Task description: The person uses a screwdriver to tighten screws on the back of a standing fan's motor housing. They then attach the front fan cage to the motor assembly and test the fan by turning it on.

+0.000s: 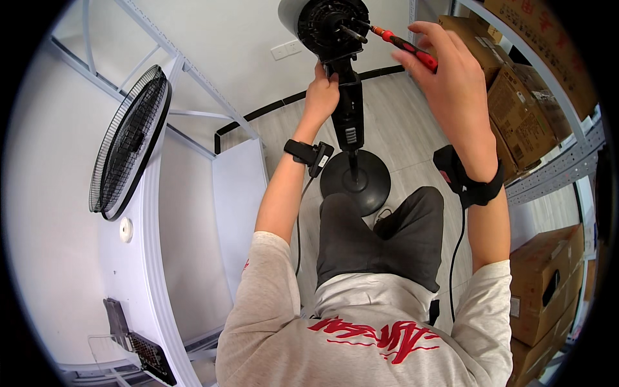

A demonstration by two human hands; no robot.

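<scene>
Right fingers [437, 33] around red-black screwdriver [416, 53]

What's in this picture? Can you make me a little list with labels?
Left hand: gripping the fan neck
Right hand: thumb and finger either side of a red-and-black screwdriver
Screwdriver tip: by the fan motor
Floor: round black fan base
White shelf: fan grille, white disc
Rack: cardboard boxes

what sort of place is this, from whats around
Probably a storeroom or small workshop: cardboard boxes are stacked on metal shelving at the right, a fan grille rests on a white shelf at the left, and the right hand holds a screwdriver at a fan's motor head.
</scene>
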